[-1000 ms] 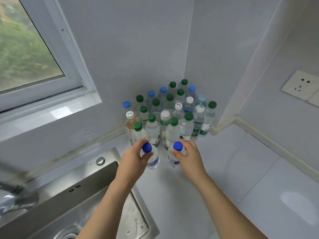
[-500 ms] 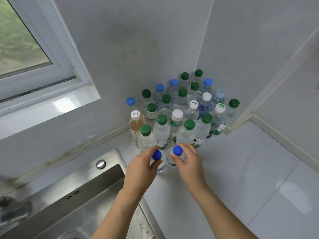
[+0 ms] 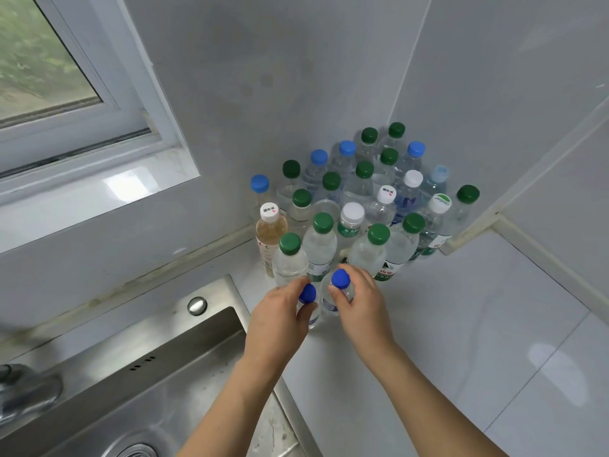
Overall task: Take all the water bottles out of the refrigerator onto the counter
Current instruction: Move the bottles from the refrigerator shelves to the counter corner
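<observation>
Two blue-capped bottles held at the front of the cluster

At the centre of the frame, the left hand (image 3: 278, 319) curls its fingers and thumb round the neck of a small clear plastic water bottle with a dark blue cap (image 3: 308, 294), and the right hand (image 3: 361, 306) grips a second small clear plastic bottle with a dark blue cap (image 3: 340, 279) just beside it. The two bottles stand upright, close together, on the white tiled counter (image 3: 461, 341), the hands almost touching one another

Directly above them in the frame, packed into the corner where the two pale grey walls meet, stands the crowd of clear plastic water bottles (image 3: 362, 199) with green, light blue and white caps. At its left edge is a bottle of pale amber liquid with a white cap (image 3: 270, 225)

In the lower left of the frame lies the stainless steel sink (image 3: 138, 374), its rim running right up to the left forearm, with a round metal button (image 3: 197, 305) on its ledge. The white-framed window (image 3: 99, 127) fills the upper left, green foliage blurred behind the glass
</observation>
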Available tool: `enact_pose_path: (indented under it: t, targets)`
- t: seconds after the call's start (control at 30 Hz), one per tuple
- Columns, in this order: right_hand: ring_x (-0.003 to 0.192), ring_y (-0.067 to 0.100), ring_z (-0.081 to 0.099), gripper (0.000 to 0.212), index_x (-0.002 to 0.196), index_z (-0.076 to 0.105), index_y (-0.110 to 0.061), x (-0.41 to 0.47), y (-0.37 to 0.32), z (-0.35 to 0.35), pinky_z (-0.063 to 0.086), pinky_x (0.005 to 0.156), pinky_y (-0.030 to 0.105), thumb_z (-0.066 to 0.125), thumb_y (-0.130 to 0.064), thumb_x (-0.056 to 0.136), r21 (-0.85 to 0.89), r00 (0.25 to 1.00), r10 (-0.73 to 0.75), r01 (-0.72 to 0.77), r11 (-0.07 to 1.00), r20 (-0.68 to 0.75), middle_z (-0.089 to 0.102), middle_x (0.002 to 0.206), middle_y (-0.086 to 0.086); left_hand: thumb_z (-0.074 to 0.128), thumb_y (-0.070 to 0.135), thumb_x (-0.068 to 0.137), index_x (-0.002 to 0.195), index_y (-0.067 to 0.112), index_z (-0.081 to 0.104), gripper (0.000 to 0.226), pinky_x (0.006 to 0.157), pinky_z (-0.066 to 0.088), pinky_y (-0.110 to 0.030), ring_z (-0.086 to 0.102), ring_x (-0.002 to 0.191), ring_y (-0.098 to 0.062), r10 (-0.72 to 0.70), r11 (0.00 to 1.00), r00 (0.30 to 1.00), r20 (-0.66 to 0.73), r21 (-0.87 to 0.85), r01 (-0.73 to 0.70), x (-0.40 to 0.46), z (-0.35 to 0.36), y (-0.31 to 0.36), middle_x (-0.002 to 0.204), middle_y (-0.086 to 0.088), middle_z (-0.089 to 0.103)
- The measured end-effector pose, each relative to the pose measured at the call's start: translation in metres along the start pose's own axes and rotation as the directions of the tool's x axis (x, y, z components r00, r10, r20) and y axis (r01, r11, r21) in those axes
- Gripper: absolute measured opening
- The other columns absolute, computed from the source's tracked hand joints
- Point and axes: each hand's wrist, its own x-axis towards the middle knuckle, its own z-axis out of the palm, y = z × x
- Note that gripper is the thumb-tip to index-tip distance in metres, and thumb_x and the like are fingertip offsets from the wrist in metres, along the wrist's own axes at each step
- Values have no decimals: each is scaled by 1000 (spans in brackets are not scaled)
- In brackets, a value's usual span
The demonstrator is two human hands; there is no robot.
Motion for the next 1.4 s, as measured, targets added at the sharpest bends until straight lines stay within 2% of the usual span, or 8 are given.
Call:
enact_pose_path:
  t: [0.23, 0.37, 0.47, 0.7, 0.87, 0.97, 1.13, 1.4]
  targets:
    - [128, 12, 46, 51, 142, 45, -19, -5, -5, -14, 44, 103, 29, 60, -28, 94, -70, 998, -15, 19, 997, 55, 51, 140, -6, 59, 27, 94, 122, 21, 55, 28, 70, 38, -23, 56, 95, -19, 3, 998, 1000, -9, 66, -2, -4, 5, 7, 107, 5, 65]
    - [125, 12, 49, 48, 139, 47, -19, -9, -4, -30, 47, 100, 32, 60, -28, 94, -61, 999, -23, 24, 998, 23, 52, 138, -7, 69, 22, 89, 127, 15, 60, 40, 83, 51, -28, 60, 109, -20, 94, 988, 994, -56, 127, -86, -11, 8, 16, 125, 3, 64]
    - [124, 12, 50, 47, 138, 49, -17, -15, -1, -45, 43, 101, 27, 61, -25, 93, -51, 999, -27, 26, 998, -19, 54, 135, -5, 76, 19, 83, 121, 12, 65, 40, 85, 54, -30, 63, 110, -22, 202, 970, 971, -130, 163, -180, -16, 12, 26, 122, -1, 67]
    - [125, 9, 48, 46, 135, 51, -17, -40, 15, -88, 29, 100, 11, 63, -23, 91, -65, 990, 0, -9, 998, -141, 53, 135, -6, 71, 14, 88, 125, 7, 63, 39, 99, 47, -35, 57, 124, -27, 318, 943, 937, -142, 153, -296, -21, 27, 59, 130, -7, 63]
    - [132, 12, 43, 52, 140, 46, -15, -63, 37, -126, 27, 106, 16, 62, -26, 92, -110, 975, 78, -102, 989, -206, 47, 143, -2, 63, 16, 94, 134, 6, 58, 42, 107, 37, -35, 49, 133, -28, 385, 920, 920, -65, 107, -378, -26, 49, 100, 140, -8, 57]
    - [135, 11, 39, 54, 142, 43, -16, -83, 53, -157, 26, 108, 17, 60, -28, 92, -135, 955, 120, -161, 978, -271, 44, 146, -3, 63, 16, 94, 135, 6, 57, 42, 109, 32, -32, 47, 135, -27, 471, 879, 882, -15, 84, -469, -33, 68, 131, 141, -9, 56]
    - [138, 9, 35, 53, 144, 40, -20, -128, 81, -213, 23, 109, 16, 58, -27, 94, -121, 894, 203, -271, 955, -400, 40, 149, -5, 70, 12, 89, 129, 1, 60, 43, 103, 43, -40, 54, 128, -32, 630, 776, 777, 14, 36, -630, -47, 106, 181, 134, -13, 60]
    - [139, 10, 34, 53, 145, 39, -19, -219, 122, -289, 27, 113, 23, 57, -25, 95, -43, 741, 339, -443, 896, -580, 40, 150, -4, 68, 14, 90, 129, 2, 61, 42, 102, 47, -42, 55, 128, -30, 782, 622, 615, 107, -59, -781, -100, 155, 266, 134, -12, 61]
